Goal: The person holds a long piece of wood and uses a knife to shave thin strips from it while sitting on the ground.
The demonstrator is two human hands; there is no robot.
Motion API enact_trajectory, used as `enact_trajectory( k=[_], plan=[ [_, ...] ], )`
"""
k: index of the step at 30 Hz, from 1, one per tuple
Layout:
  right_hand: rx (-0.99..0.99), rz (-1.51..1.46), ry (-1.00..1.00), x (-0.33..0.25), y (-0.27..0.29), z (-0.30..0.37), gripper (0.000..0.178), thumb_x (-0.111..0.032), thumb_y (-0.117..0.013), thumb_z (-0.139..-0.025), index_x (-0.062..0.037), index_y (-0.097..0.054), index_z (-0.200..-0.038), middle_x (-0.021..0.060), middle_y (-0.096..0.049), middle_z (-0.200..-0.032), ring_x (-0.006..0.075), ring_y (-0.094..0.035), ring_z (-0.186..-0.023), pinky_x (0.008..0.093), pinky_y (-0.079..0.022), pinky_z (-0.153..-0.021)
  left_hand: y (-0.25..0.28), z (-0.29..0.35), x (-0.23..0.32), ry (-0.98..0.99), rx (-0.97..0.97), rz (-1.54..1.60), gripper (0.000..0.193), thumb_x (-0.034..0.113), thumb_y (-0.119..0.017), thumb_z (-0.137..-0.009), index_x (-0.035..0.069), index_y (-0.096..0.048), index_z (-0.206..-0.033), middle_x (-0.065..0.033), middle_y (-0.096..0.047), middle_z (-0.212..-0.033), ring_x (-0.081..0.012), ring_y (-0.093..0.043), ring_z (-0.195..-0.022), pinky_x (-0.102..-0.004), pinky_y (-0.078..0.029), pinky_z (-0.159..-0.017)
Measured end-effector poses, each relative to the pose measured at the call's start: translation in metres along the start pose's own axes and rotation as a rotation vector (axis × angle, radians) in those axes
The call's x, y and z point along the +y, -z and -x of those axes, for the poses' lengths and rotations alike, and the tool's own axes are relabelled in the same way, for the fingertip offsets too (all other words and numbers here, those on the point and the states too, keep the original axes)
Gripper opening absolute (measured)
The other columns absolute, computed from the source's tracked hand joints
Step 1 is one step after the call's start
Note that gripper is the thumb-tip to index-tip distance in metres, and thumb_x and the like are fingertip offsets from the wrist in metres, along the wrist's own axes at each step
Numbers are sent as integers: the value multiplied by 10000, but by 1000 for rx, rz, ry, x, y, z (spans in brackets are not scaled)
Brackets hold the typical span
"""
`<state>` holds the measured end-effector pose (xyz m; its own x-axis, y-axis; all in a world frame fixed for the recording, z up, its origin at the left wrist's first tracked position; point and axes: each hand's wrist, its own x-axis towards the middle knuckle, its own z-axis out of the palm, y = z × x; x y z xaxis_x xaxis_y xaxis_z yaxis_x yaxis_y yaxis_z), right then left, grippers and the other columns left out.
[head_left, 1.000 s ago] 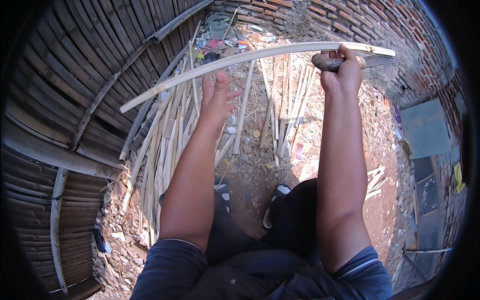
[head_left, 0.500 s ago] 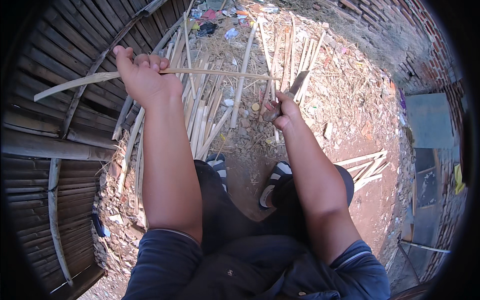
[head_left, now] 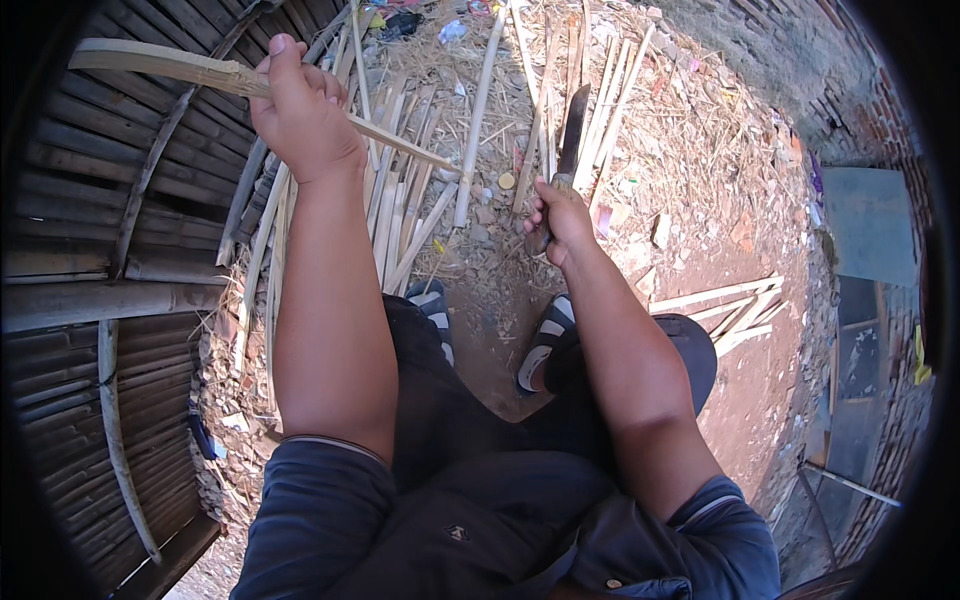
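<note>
My left hand (head_left: 308,115) is closed around a long pale bamboo strip (head_left: 180,68). The strip's wide end sticks out to the far left, and its thinner end slants down to the right, over the strips on the ground. In my right hand (head_left: 562,222) is the handle of a large knife (head_left: 573,135), its dark blade pointing up and away. The blade and the held strip are apart. Below my left hand, several split bamboo strips (head_left: 390,215) lie on the ground.
A slatted bamboo wall (head_left: 70,235) stands close on my left. More strips (head_left: 612,100) lie ahead, and a small pile (head_left: 740,312) is at the right. Bits of litter and shavings cover the ground. A brick wall (head_left: 850,110) rises at the far right. My feet are in striped sandals (head_left: 548,340).
The strip in my left hand has swung, its left end up and its right end down, away from the knife. My right hand has turned the blade more upright and lowered slightly.
</note>
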<state>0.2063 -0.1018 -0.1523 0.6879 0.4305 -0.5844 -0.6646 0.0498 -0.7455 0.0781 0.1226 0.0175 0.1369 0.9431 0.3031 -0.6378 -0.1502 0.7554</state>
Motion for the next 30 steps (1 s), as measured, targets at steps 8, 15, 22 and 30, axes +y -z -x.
enact_trajectory(
  k=[8,15,22,30],
  plan=[
    [17,162,82,-11,-11,12,248,-260,-748,-999,-88,-572,-1021,8,-526,-737,126,-484,-539,326,-471,-524,-3,10,-9,96,-129,-18,408,418,-589,-1062,16,-577,-994,37,-310,-606,-103,-335,-519,-305,-312,-555],
    [43,542,227,5,-13,10,366,-338,-743,-983,-3,-665,-1111,103,-672,-830,203,-623,-659,370,-523,-630,-4,17,-46,164,-182,-125,404,387,-537,-1095,4,-590,-980,41,-303,-614,-103,-320,-528,-306,-314,-544],
    [95,857,526,41,-11,21,447,-353,-726,-952,21,-662,-1188,298,-742,-987,442,-732,-975,488,-558,-868,2,8,-51,146,-95,-166,438,399,-465,-1117,0,-580,-980,35,-314,-605,-110,-338,-533,-311,-321,-544],
    [-2,1360,131,101,34,-19,518,-341,-712,-891,32,-658,-1245,342,-710,-1185,477,-680,-1163,506,-529,-1024,8,4,-64,135,-10,-179,431,399,-445,-1117,16,-559,-956,35,-317,-569,-118,-307,-481,-330,-321,-512]
  ],
)
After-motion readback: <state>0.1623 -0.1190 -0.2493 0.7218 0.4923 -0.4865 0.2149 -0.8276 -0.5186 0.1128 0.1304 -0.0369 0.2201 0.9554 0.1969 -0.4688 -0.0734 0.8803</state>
